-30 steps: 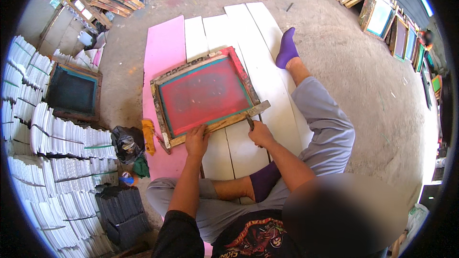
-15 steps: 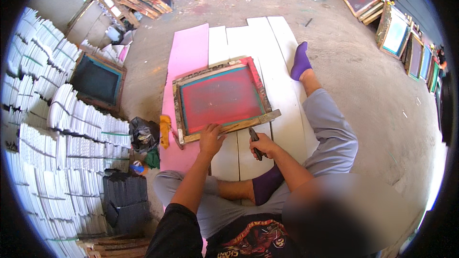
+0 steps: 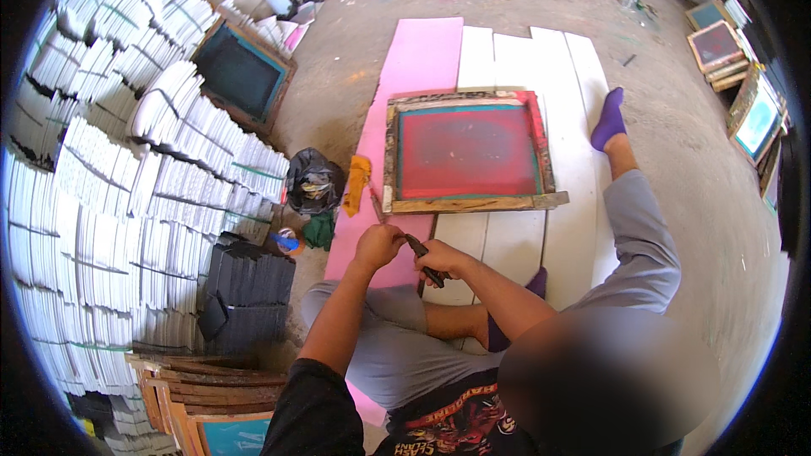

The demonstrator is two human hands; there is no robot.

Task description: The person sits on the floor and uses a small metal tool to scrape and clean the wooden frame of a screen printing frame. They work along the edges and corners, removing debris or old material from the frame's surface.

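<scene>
Dark pliers [image 3: 415,244] are gripped by their handles in my right hand [image 3: 445,259], jaws pointing up and left. My left hand [image 3: 378,246] is closed right at the jaws, fingertips pinched together; what they hold, if anything, is too small to make out. Just beyond both hands lies a wooden screen-printing frame [image 3: 477,204] with red and grey mesh [image 3: 469,152], flat on the boards. Neither hand touches it. A thin reddish tool [image 3: 376,204] rests beside the frame's left side, close to my left hand.
Under the frame are pink [image 3: 420,55] and white boards [image 3: 579,135]. An orange-yellow cloth-like thing [image 3: 357,186] and a black plastic bag [image 3: 315,181] are at left. Tall stacks of white sheets [image 3: 110,194] fill the left side; more screens [image 3: 241,72] lean around. My legs flank the boards.
My left hand has left the frame's lower rail and come to the pliers' jaws. My right hand has drawn the pliers nearer to it. The view has swung left.
</scene>
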